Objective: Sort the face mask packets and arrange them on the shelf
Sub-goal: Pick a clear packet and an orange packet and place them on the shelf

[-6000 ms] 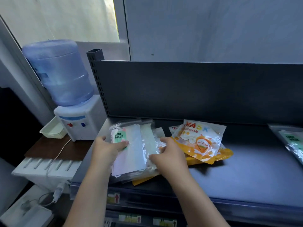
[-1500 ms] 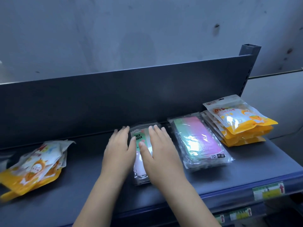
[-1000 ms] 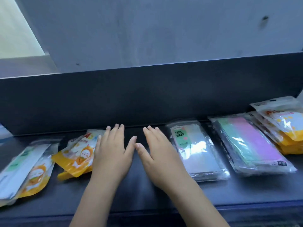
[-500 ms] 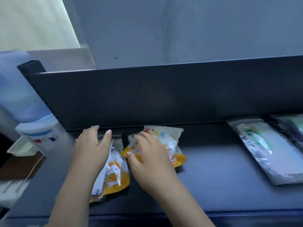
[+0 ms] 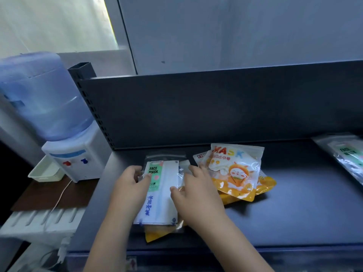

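Note:
A clear packet with a green FACE MASK label [image 5: 160,193] lies at the left end of the dark shelf [image 5: 294,216], on top of a yellow packet whose corner [image 5: 155,233] sticks out below. My left hand [image 5: 130,190] grips its left edge, thumb on the label. My right hand [image 5: 193,190] holds its right edge with thumb and fingers. Just right of my hands lies a small pile of yellow and white cartoon MASK packets [image 5: 234,171]. Another clear packet [image 5: 347,156] lies at the far right edge.
The shelf's dark back panel [image 5: 216,107] rises behind the packets. Left of the shelf stands a white water dispenser [image 5: 72,160] with a blue bottle [image 5: 41,95], a white tray [image 5: 44,171] beside it on a brown table.
My view swung left from the sorted packets on the right to the shelf's left end. Both hands moved from flat on the yellow packets to holding the clear FACE MASK packet.

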